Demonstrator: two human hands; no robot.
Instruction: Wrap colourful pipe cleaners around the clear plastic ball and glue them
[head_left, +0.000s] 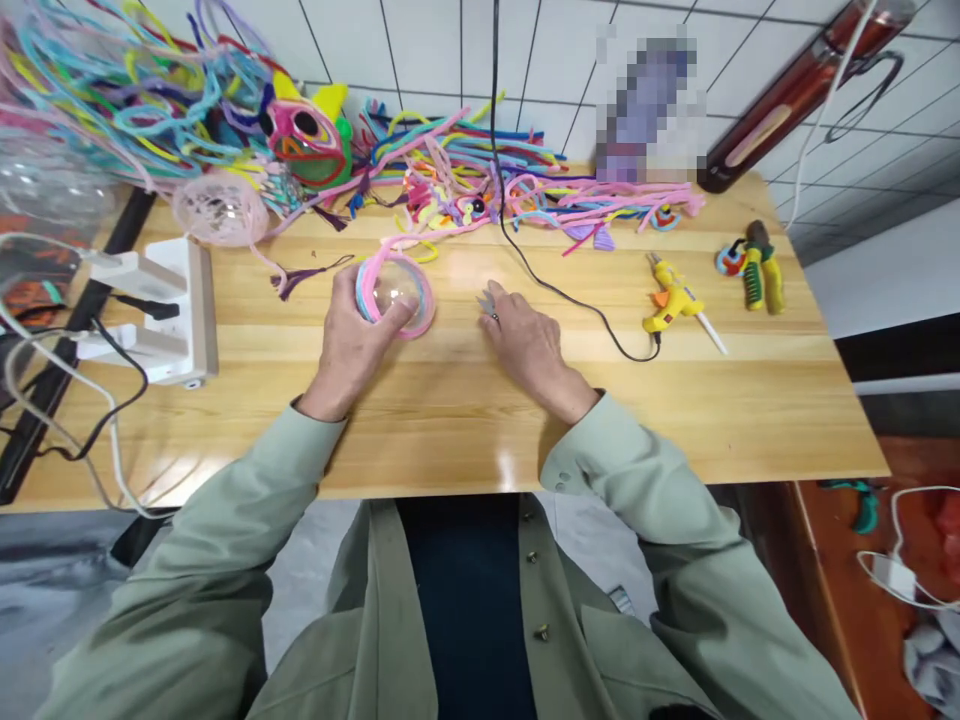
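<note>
My left hand (350, 340) is closed around a clear plastic ball (391, 285), its thumb across the front. Pink and light-blue pipe cleaners (367, 285) ring the ball's edge, and a pink strand runs from its top towards the pile behind. My right hand (529, 345) rests on the wooden table (435, 420), closed on small scissors (489, 302). Only their grey pointed blades show past the fingers; the handles are hidden under the hand. A gap of bare wood lies between the two hands.
Pipe cleaners (202, 110) are heaped along the wall, with a cat-like face (307, 130) among them. A yellow glue gun (673, 303), pliers (763, 270) and a red thermos (787, 95) stand right. A black cord (540, 280) crosses the table. A power strip (195, 310) sits left.
</note>
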